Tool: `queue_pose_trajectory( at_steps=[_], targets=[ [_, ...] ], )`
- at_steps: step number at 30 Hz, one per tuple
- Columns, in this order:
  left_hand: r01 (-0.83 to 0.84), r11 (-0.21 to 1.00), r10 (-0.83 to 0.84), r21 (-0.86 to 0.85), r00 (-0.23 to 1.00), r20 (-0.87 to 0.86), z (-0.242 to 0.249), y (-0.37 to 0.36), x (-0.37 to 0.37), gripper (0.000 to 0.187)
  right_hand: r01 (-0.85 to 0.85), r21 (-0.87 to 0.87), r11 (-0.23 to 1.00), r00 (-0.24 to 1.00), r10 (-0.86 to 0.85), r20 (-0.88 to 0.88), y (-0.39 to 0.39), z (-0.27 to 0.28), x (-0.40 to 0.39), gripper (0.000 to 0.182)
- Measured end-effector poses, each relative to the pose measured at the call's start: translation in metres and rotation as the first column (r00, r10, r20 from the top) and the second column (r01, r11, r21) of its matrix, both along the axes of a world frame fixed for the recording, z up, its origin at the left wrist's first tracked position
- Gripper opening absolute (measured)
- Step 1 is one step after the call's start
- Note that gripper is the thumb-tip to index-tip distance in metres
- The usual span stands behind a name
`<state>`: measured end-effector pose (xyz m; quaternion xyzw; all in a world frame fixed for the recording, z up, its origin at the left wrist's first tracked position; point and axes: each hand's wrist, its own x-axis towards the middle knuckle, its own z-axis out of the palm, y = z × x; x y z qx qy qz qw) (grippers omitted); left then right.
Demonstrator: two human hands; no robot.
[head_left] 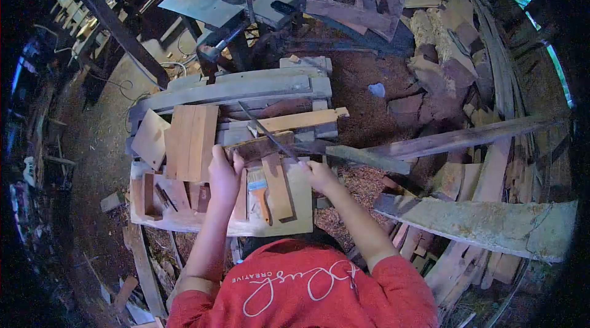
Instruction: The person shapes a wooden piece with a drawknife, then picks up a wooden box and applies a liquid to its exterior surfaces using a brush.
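Observation:
My left hand [226,168] is closed on the near end of a short brown wooden board [261,145], which stands on edge above the bench. In my right hand [321,175] is the end of a long, narrow, dark metal file [268,134]. Its blade crosses the board's upper edge and points away to the left. Whether the two touch cannot be made out. Below the hands, a paintbrush [259,200] with an orange handle lies beside a wooden strip [278,188]. Left of my left hand are joined light boards [192,142].
The pale work board [301,205] also carries a small wooden box piece [147,196] and a thin dark tool [166,198]. A power tool [212,51] sits beyond the bench near a metal table [190,5]. Planks [479,220] and wood scraps lie on the right.

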<state>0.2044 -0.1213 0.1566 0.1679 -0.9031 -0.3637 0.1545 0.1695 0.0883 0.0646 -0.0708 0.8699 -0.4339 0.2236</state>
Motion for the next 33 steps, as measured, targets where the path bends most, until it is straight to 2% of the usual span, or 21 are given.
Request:
queue_pose_trajectory(
  at_steps=[3, 4, 6, 7, 9, 11, 14, 16, 17, 19, 23, 25, 27, 29, 30, 33],
  targets=[
    [0.028, 0.998, -0.031, 0.059, 0.999, 0.045, -0.004, -0.001, 0.003, 0.021, -0.031, -0.027, 0.999, 0.995, 0.028, -0.092, -0.001, 0.022, 0.015, 0.037],
    [0.061, 0.998, -0.061, 0.01, 0.998, -0.032, 0.0, 0.003, 0.004, 0.021, -0.029, -0.026, 0.999, 0.996, 0.027, -0.084, -0.001, 0.028, 0.017, 0.037],
    [0.073, 0.997, -0.073, -0.01, 0.996, -0.047, 0.002, 0.006, 0.005, 0.021, -0.094, 0.016, 0.995, 0.994, 0.095, -0.054, -0.001, 0.036, 0.019, 0.037],
    [0.083, 0.996, -0.085, -0.036, 0.994, -0.069, 0.003, 0.007, 0.006, 0.021, -0.094, 0.017, 0.995, 0.994, 0.094, -0.053, 0.001, 0.027, 0.018, 0.037],
    [0.078, 0.996, -0.079, -0.037, 0.996, -0.036, 0.003, 0.008, 0.009, 0.021, 0.059, 0.05, 0.997, 0.998, -0.057, -0.033, 0.005, -0.015, 0.009, 0.037],
    [0.077, 0.996, -0.077, -0.044, 0.997, -0.002, 0.005, 0.009, 0.009, 0.021, 0.041, 0.105, 0.994, 0.998, -0.035, -0.061, 0.009, -0.034, 0.0, 0.037],
    [0.096, 0.993, -0.096, -0.073, 0.995, 0.009, 0.009, 0.015, 0.007, 0.022, 0.041, 0.214, 0.976, 0.999, -0.047, 0.023, 0.01, -0.018, 0.004, 0.036],
    [0.101, 0.991, -0.102, -0.089, 0.995, -0.013, 0.011, 0.017, 0.003, 0.022, 0.032, 0.051, 0.998, 0.995, -0.027, -0.098, 0.006, -0.005, 0.015, 0.036],
    [0.099, 0.989, -0.103, -0.11, 0.994, -0.035, 0.011, 0.018, 0.003, 0.022, 0.029, 0.054, 0.998, 0.995, -0.024, -0.094, 0.006, 0.001, 0.018, 0.036],
    [0.099, 0.989, -0.102, -0.113, 0.994, -0.028, 0.011, 0.017, 0.002, 0.022, -0.038, -0.098, 0.994, 0.992, 0.026, -0.126, 0.004, 0.009, 0.022, 0.035],
    [0.123, 0.989, -0.127, -0.082, 0.991, -0.048, 0.006, 0.01, 0.007, 0.022, 0.053, -0.008, 0.999, 0.993, -0.053, -0.104, 0.015, -0.046, 0.009, 0.037],
    [0.121, 0.986, -0.126, -0.114, 0.991, -0.041, 0.003, 0.011, 0.01, 0.022, 0.079, 0.141, 0.987, 0.995, -0.086, 0.041, 0.017, -0.043, -0.001, 0.038],
    [0.123, 0.984, -0.127, -0.131, 0.992, -0.021, 0.002, 0.012, 0.01, 0.022, 0.106, 0.141, 0.984, 0.991, -0.115, 0.062, 0.015, -0.029, 0.006, 0.038],
    [0.122, 0.989, -0.124, -0.079, 0.992, -0.031, 0.004, 0.014, 0.006, 0.022, 0.075, 0.019, 0.997, 0.997, -0.075, 0.002, 0.009, -0.015, 0.016, 0.039],
    [0.114, 0.989, -0.115, -0.098, 0.993, -0.008, 0.012, 0.015, 0.004, 0.022, 0.023, -0.099, 0.995, 0.999, -0.026, -0.036, 0.007, -0.019, 0.019, 0.04],
    [0.131, 0.986, -0.133, -0.107, 0.991, -0.008, 0.008, 0.009, 0.002, 0.022, 0.006, -0.056, 0.998, 1.0, -0.006, 0.001, 0.007, -0.023, 0.018, 0.039]
  ],
)
